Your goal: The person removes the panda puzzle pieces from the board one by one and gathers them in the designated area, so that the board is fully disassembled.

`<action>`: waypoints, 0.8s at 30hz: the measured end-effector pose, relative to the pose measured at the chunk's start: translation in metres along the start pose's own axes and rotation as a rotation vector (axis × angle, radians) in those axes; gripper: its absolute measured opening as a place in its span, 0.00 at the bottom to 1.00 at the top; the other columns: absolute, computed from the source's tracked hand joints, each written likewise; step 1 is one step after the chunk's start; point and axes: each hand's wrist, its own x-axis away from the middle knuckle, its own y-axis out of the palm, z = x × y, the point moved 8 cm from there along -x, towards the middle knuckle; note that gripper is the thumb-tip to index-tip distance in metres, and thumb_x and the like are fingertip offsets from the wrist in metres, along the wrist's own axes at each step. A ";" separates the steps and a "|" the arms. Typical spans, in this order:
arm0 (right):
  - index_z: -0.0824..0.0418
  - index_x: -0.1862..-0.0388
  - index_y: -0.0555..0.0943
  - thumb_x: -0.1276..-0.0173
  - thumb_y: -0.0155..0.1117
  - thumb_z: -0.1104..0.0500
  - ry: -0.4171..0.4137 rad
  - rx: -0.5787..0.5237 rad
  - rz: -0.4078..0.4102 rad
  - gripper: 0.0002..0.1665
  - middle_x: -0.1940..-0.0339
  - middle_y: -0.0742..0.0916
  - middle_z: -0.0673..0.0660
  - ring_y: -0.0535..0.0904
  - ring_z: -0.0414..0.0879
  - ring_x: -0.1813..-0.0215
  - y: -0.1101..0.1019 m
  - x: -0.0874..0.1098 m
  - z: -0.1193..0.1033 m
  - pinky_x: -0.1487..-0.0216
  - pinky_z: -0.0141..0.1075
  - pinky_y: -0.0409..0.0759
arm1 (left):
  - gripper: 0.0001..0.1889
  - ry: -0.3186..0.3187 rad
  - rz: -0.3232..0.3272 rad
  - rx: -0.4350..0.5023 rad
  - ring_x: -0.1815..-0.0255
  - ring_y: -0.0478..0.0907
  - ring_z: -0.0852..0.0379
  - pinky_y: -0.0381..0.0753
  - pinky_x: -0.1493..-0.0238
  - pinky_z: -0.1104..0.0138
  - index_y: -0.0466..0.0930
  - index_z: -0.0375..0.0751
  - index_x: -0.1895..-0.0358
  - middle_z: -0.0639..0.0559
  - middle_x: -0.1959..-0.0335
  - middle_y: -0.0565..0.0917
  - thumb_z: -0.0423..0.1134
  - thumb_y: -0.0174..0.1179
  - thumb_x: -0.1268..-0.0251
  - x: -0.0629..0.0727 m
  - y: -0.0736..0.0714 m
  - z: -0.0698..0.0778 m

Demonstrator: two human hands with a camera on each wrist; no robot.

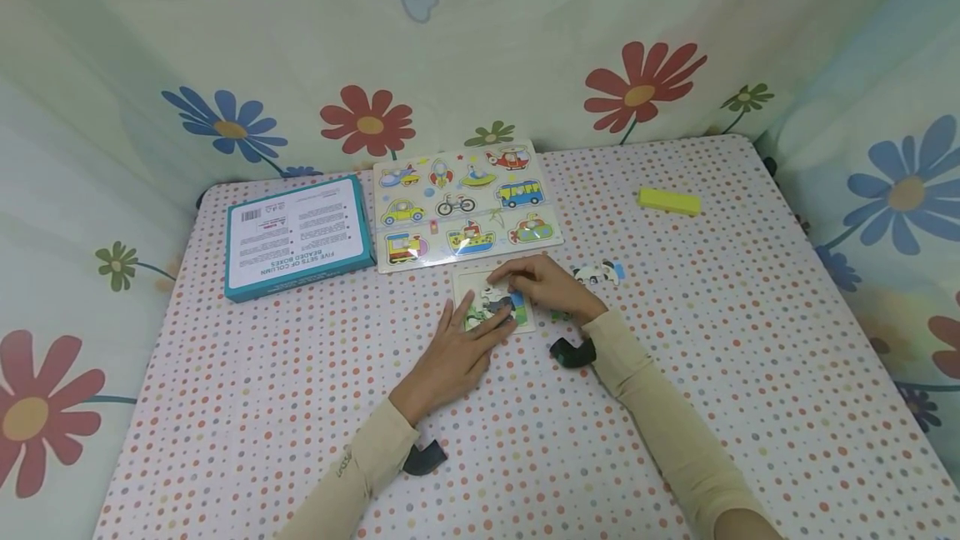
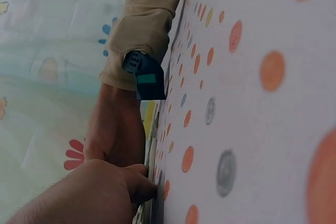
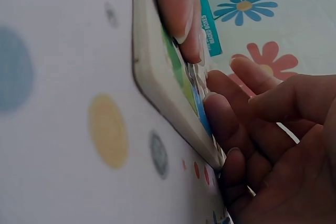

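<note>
A small square panda puzzle board [image 1: 460, 286] lies on the dotted tablecloth, with white, black, green and blue picture pieces in its frame. My left hand [image 1: 450, 359] rests on it from the lower left, its fingers spread and pressing the pieces. Over the upper right part is my right hand [image 1: 551, 283], its fingers bent and its fingertips [image 3: 216, 106] touching the board by the blue part in the right wrist view. Just right of that hand lies a loose panda piece [image 1: 600, 275]. Part of a green piece [image 1: 560, 317] shows beneath the right hand.
A larger vehicle puzzle board [image 1: 465, 227] lies directly behind the small one. At its left is a teal box [image 1: 300, 237] with a white label. A yellow block [image 1: 669, 202] sits toward the back right. Flowered cloth [image 1: 487, 65] hangs along the table's far edge.
</note>
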 end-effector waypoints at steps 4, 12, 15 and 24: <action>0.70 0.49 0.82 0.29 0.45 0.72 -0.008 -0.050 0.008 0.18 0.56 0.86 0.66 0.73 0.56 0.70 -0.001 -0.002 0.006 0.72 0.29 0.69 | 0.25 0.002 0.000 -0.003 0.22 0.36 0.39 0.36 0.26 0.41 0.59 0.58 0.26 0.64 0.24 0.53 0.41 0.44 0.24 0.000 0.001 0.000; 0.62 0.51 0.84 0.29 0.52 0.67 -0.052 -0.116 0.039 0.15 0.47 0.85 0.57 0.76 0.49 0.39 0.000 -0.015 0.036 0.34 0.48 0.69 | 0.25 0.003 -0.009 -0.013 0.22 0.36 0.39 0.36 0.26 0.41 0.58 0.59 0.26 0.64 0.24 0.52 0.42 0.44 0.24 -0.001 0.001 0.000; 0.62 0.52 0.84 0.29 0.54 0.67 -0.056 -0.114 0.047 0.13 0.49 0.86 0.57 0.77 0.50 0.40 0.001 -0.014 0.034 0.34 0.48 0.69 | 0.25 0.005 -0.010 -0.015 0.22 0.36 0.38 0.36 0.27 0.41 0.58 0.59 0.26 0.64 0.24 0.52 0.42 0.43 0.24 -0.001 0.000 0.001; 0.63 0.53 0.84 0.32 0.59 0.67 -0.101 -0.097 0.048 0.11 0.52 0.86 0.58 0.80 0.50 0.50 0.002 -0.012 0.028 0.46 0.42 0.75 | 0.26 -0.003 -0.016 -0.021 0.22 0.36 0.39 0.36 0.26 0.42 0.59 0.58 0.26 0.62 0.24 0.54 0.41 0.44 0.25 0.000 0.000 0.001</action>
